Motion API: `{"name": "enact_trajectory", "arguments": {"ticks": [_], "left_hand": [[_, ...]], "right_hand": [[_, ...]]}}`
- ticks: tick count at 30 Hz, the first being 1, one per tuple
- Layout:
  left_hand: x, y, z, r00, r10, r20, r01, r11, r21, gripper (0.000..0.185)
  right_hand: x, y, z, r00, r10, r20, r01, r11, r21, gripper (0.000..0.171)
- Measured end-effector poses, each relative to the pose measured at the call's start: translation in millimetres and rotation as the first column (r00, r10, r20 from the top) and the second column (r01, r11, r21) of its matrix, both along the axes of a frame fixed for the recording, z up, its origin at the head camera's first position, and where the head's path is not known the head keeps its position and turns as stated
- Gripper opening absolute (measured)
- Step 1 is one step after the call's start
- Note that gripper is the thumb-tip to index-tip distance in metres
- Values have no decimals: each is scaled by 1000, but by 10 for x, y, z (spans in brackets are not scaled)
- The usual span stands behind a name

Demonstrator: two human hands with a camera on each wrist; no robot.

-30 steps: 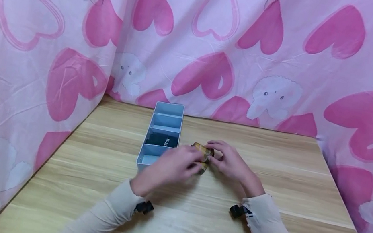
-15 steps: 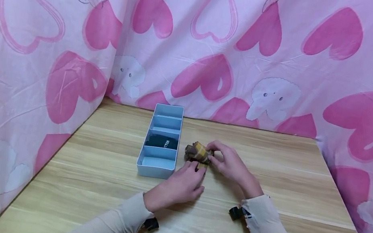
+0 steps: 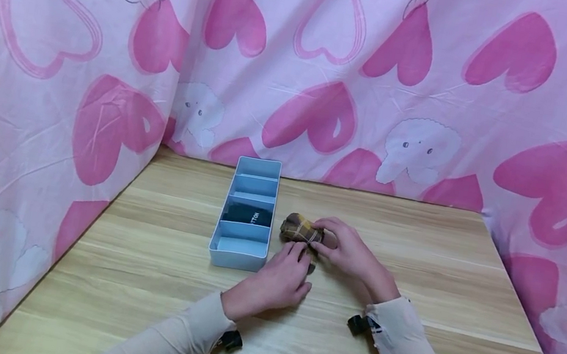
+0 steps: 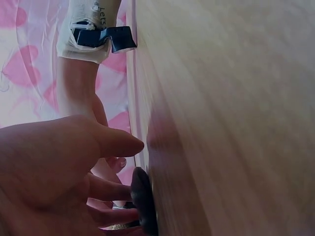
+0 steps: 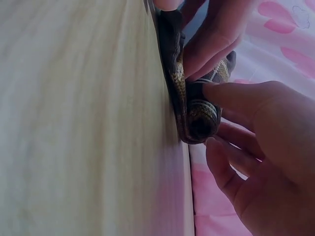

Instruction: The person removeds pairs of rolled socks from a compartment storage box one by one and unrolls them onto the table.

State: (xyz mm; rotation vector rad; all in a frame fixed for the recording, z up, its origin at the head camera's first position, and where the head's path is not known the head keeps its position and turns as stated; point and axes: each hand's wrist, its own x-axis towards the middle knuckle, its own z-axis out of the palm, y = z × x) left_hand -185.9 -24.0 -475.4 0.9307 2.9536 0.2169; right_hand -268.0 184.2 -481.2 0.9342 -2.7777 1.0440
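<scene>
1 dark cloth [image 3: 240, 214] sits inside the box [image 3: 237, 261]; plaid cloth [image 3: 299, 228] (rolling incomplete, tail flat) lies right of it. Right hand [image 3: 354, 251] pinches the roll; left hand [image 3: 276, 276] presses the tail, fingers extended.

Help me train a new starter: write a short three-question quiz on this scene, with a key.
1. True or false: the light-blue, rectangular, plastic-looking box stands to the left of the brown-and-yellow plaid rolled cloth.

2. Counting from the person's end, which compartment holds the dark cloth with white lettering?
A) first
B) second
C) fourth

3. Short answer: which hands touch the plaid rolled cloth?

Key: 1. True. 2. B. 3. Both: left hand and right hand.
</scene>
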Motion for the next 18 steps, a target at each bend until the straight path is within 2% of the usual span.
{"name": "enact_trajectory", "arguments": {"ticks": [6, 12, 15, 18], "left_hand": [[25, 6, 19, 1000, 0, 21, 0, 1000, -16, 57], [39, 3, 31, 999, 11, 45, -11, 1000, -11, 55], [42, -4, 31, 1000, -3, 20, 3, 1000, -10, 51], [40, -11, 32, 999, -25, -32, 25, 1000, 3, 47]], "right_hand": [[16, -29, -15, 999, -36, -12, 36, 999, 37, 40], [20, -57, -43, 998, -57, -32, 58, 998, 30, 40], [29, -70, -40, 997, -71, -43, 73, 997, 37, 33], [43, -82, -30, 996, -87, -23, 89, 995, 53, 33]]}}
